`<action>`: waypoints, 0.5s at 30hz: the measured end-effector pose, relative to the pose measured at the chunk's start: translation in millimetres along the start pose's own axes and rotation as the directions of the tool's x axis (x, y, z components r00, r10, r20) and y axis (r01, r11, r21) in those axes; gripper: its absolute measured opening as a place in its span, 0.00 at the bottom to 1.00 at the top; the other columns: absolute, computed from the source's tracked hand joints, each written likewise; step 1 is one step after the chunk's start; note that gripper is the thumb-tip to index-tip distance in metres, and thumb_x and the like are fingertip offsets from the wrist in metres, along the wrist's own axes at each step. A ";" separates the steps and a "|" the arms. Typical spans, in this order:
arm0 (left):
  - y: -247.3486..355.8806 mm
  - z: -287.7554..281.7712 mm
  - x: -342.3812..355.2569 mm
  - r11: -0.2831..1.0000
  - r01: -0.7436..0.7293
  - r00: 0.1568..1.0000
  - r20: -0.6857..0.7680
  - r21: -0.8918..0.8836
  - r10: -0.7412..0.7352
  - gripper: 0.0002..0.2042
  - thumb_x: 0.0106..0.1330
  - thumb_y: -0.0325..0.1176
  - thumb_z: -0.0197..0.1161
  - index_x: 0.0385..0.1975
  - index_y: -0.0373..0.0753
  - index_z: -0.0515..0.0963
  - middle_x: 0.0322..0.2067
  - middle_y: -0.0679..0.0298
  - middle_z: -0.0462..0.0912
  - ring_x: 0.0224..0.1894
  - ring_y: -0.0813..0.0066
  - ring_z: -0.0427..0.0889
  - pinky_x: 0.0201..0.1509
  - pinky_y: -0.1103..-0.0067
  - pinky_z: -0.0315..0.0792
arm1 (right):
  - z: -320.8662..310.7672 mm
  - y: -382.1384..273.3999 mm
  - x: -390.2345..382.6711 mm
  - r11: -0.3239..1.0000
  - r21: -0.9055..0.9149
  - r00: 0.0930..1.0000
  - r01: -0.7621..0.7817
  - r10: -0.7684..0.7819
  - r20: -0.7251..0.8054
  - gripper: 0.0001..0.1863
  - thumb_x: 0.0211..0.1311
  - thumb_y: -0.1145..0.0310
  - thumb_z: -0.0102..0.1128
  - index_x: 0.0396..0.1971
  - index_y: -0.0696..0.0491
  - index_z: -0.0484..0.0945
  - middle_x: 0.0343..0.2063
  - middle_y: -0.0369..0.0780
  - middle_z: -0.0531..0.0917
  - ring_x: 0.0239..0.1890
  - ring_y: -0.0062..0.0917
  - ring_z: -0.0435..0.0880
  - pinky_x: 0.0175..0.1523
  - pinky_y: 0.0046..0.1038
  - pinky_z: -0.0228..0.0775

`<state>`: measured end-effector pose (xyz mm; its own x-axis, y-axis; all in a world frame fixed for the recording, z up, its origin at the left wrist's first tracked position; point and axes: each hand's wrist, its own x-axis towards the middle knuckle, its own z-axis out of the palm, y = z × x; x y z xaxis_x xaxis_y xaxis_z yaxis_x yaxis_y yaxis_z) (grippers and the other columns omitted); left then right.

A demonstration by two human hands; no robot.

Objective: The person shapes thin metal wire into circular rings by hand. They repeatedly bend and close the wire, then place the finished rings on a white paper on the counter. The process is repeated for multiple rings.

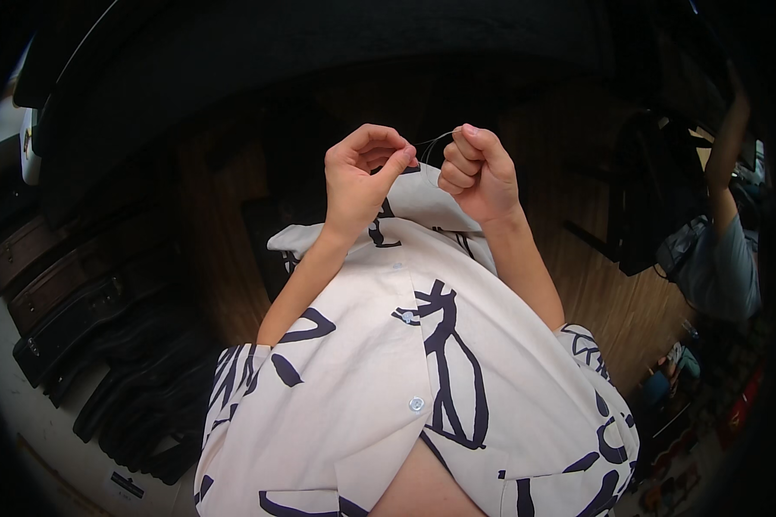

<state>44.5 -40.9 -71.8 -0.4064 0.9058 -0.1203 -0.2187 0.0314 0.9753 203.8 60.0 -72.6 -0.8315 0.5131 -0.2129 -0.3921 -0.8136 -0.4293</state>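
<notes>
A thin, pale string [434,139] runs in a small loop between my two hands, in front of my chest. My left hand [358,177] pinches one part of it between thumb and fingertips. Curled into a fist with the thumb on top, my right hand [485,175] grips another part. The hands are slightly apart at about the same height. Where the string's ends lie is too fine to make out. Below the hands hangs my white shirt [371,362] with dark line patterns.
Several dark hard cases [78,319] lie in a row along the left. A wooden floor [569,224] shows at the right. Another person in a pale shirt [724,271] is at the far right, with an arm raised. A large dark surface spans the far side.
</notes>
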 end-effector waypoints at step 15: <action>5.1 4.5 -3.1 0.983 -0.060 0.996 0.050 -0.171 0.070 0.07 0.63 0.23 0.68 0.39 0.33 0.81 0.31 0.57 0.87 0.25 0.78 0.83 0.28 0.85 0.77 | 6.8 4.1 3.3 0.984 -0.136 0.988 0.115 -0.128 -0.084 0.24 0.73 0.61 0.48 0.14 0.46 0.55 0.10 0.28 0.54 0.12 0.13 0.49 0.18 0.21 0.41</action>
<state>48.6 -41.6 -65.6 -0.3757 0.9258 -0.0427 -0.3421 -0.0957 0.9348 196.8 56.5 -69.0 -0.7386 0.6339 -0.2295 -0.4282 -0.7040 -0.5666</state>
